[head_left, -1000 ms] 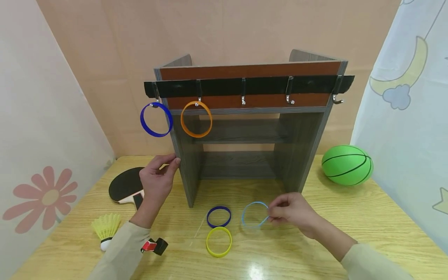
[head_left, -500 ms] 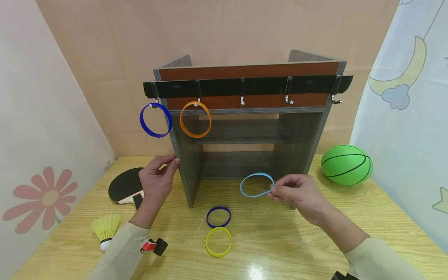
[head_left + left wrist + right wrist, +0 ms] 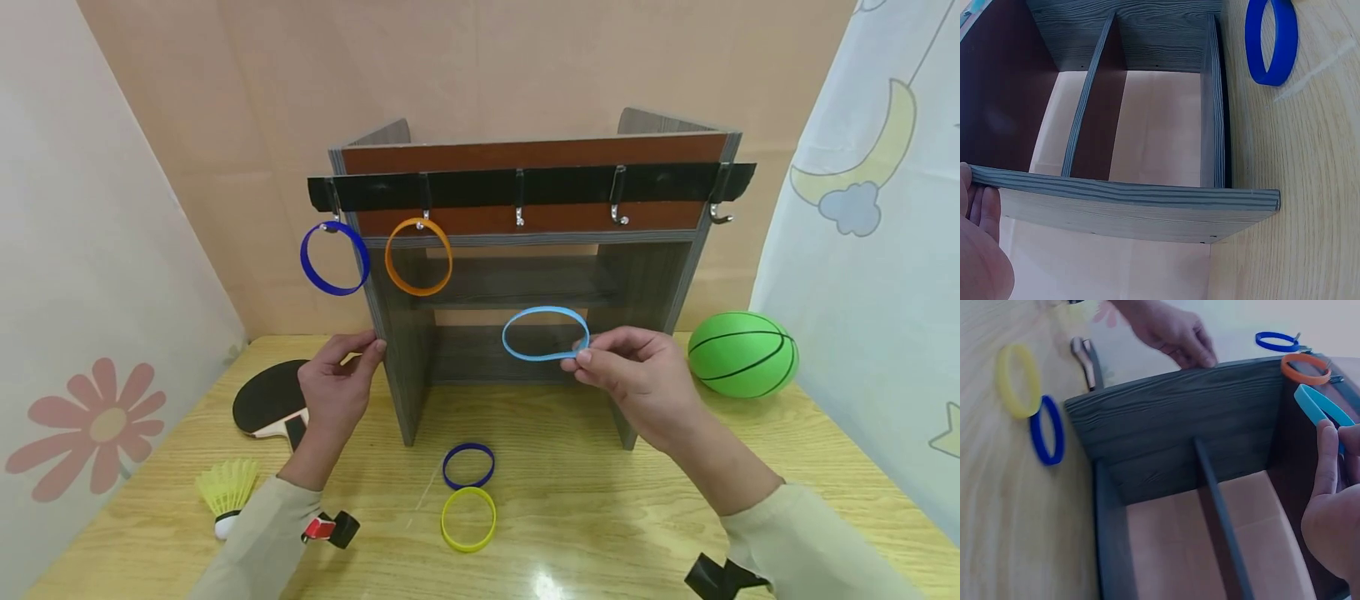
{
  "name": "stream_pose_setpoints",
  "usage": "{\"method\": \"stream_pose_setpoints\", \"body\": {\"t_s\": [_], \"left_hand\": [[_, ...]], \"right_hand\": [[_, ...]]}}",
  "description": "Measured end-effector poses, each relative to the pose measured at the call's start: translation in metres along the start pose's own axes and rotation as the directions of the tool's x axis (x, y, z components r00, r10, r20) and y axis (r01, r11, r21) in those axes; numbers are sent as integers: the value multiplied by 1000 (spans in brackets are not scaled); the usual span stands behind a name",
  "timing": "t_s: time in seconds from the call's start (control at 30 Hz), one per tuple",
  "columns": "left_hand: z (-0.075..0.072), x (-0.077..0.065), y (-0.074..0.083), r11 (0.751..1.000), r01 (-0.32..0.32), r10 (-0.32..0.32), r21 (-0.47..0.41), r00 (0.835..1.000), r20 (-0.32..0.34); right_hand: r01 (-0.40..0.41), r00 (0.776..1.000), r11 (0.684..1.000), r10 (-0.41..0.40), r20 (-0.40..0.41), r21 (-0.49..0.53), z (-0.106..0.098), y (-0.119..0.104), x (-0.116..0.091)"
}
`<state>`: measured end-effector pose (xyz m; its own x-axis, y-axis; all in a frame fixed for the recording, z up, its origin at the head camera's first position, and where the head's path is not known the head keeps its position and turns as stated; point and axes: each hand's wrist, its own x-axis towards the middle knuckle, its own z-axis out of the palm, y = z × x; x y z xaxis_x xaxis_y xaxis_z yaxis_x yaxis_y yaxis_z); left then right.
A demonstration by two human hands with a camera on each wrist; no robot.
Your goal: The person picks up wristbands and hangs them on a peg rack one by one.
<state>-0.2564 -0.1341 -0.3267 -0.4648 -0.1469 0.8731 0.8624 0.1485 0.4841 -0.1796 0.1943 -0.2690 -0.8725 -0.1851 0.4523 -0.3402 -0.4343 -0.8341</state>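
Note:
My right hand (image 3: 637,379) pinches a light blue wristband (image 3: 546,333) between thumb and fingers, in front of the lower part of a grey wooden shelf unit (image 3: 517,358). With thumb and fingers my left hand (image 3: 337,375) grips the front edge of the unit's left side panel (image 3: 1147,194). Along the unit's top runs a black strip (image 3: 472,190) with several metal hooks. A blue wristband (image 3: 365,258) hangs on the leftmost hook, and an orange wristband (image 3: 450,258) on the one beside it. On the table lie a dark blue wristband (image 3: 492,465) and a yellow wristband (image 3: 494,521), close together.
A black table tennis paddle (image 3: 266,396) lies left of the unit, partly hidden by my left arm. Nearer is a yellow shuttlecock (image 3: 227,487). To the right sits a green ball (image 3: 742,354) with black lines. Patterned cloth hangs on both sides.
My right hand has raised the light blue wristband from near the tabletop to in front of the lower shelves. My left hand stays on the side panel.

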Motion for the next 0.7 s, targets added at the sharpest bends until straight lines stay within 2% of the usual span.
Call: {"method": "stream_pose_setpoints", "body": {"t_s": [0.17, 0.37, 0.5, 0.7], "left_hand": [[1, 1, 3, 1000, -5, 5, -7, 1000, 6], [4, 6, 20, 1000, -19, 19, -4, 1000, 16], [5, 6, 23, 1000, -19, 19, 13, 1000, 17], [5, 5, 22, 1000, -16, 16, -13, 1000, 21]], "right_hand": [[70, 997, 995, -71, 11, 67, 13, -11, 11], [148, 989, 981, -149, -4, 127, 26, -28, 25], [169, 985, 973, -170, -9, 159, 32, -35, 34], [176, 984, 963, -174, -31, 206, 36, -39, 43]]}}
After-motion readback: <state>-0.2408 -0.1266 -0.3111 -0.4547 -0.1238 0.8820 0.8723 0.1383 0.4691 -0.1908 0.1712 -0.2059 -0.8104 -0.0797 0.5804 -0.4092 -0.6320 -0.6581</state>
